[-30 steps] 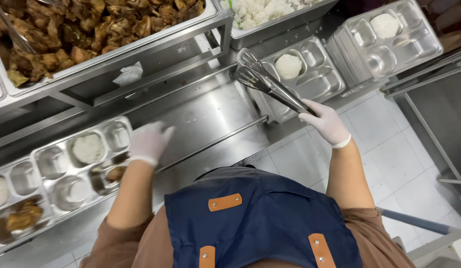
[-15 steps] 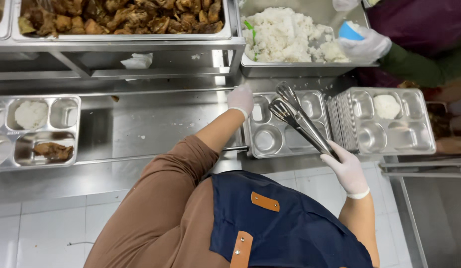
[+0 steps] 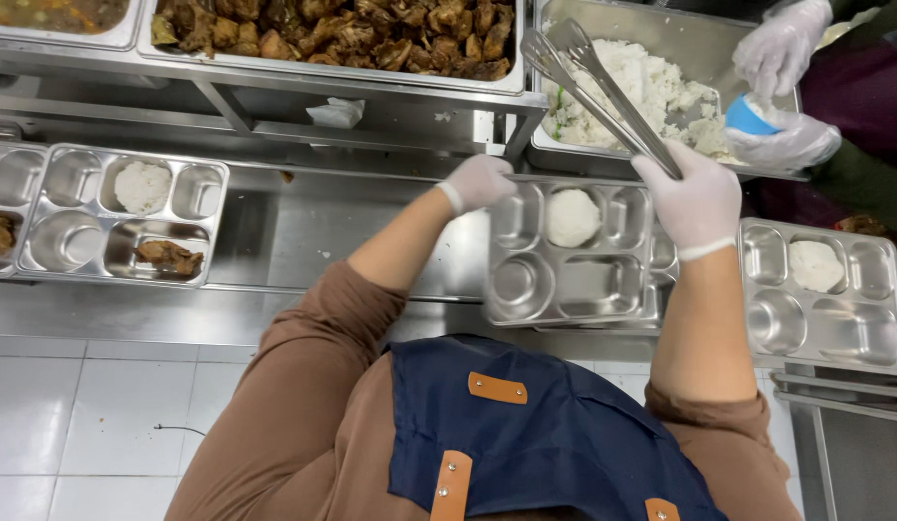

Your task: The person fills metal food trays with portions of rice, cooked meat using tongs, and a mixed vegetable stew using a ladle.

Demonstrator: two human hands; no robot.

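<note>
From where I stand, the middle tray [image 3: 514,311] is the thing being worked on. It sits on the steel counter straight in front of the person, holding one rice mound [image 3: 573,217] in its far centre compartment, with the other wells bare.

The gloved left hand [image 3: 479,181] is at the tray's far left corner. Its fingers are curled on the rim, though I can't quite tell whether they are pinching it or only steadying it. The gloved right hand [image 3: 694,198] hovers over the tray's far right corner, wrapped tight round the tongs [image 3: 593,82]. Their tips are nearly together and empty, and they point beyond the tray.

The meat pan [image 3: 332,29] lies beyond the tray, to the left. I'd judge this is the serving step, and that the next move calls for opening the tongs over the meat.
</note>
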